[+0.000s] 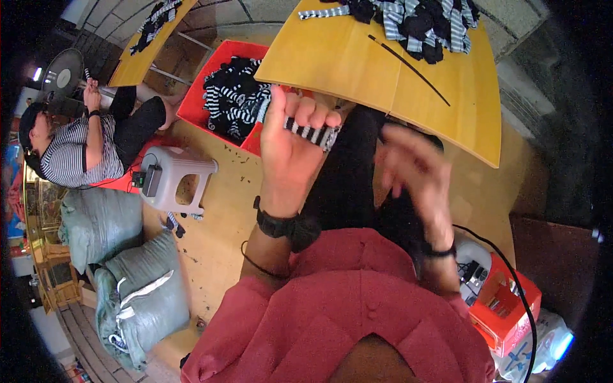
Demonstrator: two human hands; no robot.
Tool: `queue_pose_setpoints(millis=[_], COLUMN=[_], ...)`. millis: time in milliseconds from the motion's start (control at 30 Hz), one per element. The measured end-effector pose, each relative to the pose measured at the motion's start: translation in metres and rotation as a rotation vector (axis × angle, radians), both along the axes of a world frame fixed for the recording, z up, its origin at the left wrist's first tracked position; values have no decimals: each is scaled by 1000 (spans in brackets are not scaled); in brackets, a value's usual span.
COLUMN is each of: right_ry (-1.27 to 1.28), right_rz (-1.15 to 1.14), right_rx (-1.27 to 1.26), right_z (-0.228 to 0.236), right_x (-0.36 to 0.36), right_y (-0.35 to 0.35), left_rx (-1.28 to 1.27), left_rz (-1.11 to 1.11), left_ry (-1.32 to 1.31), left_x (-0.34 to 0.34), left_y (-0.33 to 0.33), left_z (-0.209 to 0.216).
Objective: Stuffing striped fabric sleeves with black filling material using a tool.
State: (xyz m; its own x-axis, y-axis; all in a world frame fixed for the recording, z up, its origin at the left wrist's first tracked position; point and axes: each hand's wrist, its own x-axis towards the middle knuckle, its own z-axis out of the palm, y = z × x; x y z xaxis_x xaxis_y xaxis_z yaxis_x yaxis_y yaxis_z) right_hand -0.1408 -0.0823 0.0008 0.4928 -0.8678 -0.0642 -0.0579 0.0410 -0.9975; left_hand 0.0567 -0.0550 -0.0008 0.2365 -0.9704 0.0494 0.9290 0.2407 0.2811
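My left hand (292,143) is closed, its fingers curled round a striped black-and-white knit piece (313,133); its thumb points up toward the table edge. The striped end sticks out below the fingertips, and the rest is hidden in the hand. To the right, my right hand (415,163) is blurred by motion over my dark trousers. Its fingers look apart, and nothing shows in them. Just left of and beyond my left hand stands a red bin (191,102) heaped with striped and black knit pieces (236,96).
A wooden table (357,64) ahead bears a pile of striped and black knits (424,25) and a thin dark rod (412,70). Left are a seated person (89,147), a grey stool (175,179) and stuffed sacks (147,293). A red box (511,332) and black cable (520,287) lie at right.
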Motion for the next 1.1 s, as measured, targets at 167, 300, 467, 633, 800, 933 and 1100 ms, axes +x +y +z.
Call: queue_pose_setpoints(millis=[167, 300, 467, 633, 800, 933, 1100], right_ry=[712, 1038, 980, 426, 279, 211, 198], right_rz=[-521, -546, -459, -341, -145, -36, -79], right_rx=[-1124, -1028, -1087, -384, -495, -445, -531], right_z=[-60, -77, -95, -58, -43, -23, -20], right_x=[-2, -10, -9, -17, -20, -12, -6], right_y=[-140, -167, -154, -82, 41, 68, 67], left_rx=[43, 121, 77, 18, -64, -98, -64], left_rz=[-12, 92, 127, 104, 125, 113, 117], left_ry=[154, 199, 312, 445, 472, 385, 249], left_x=[15, 30, 54, 68, 78, 70, 52], left_y=[-8, -5, 7, 10, 26, 33, 36], left_z=[-12, -22, -34, -36, -20, -8, 7])
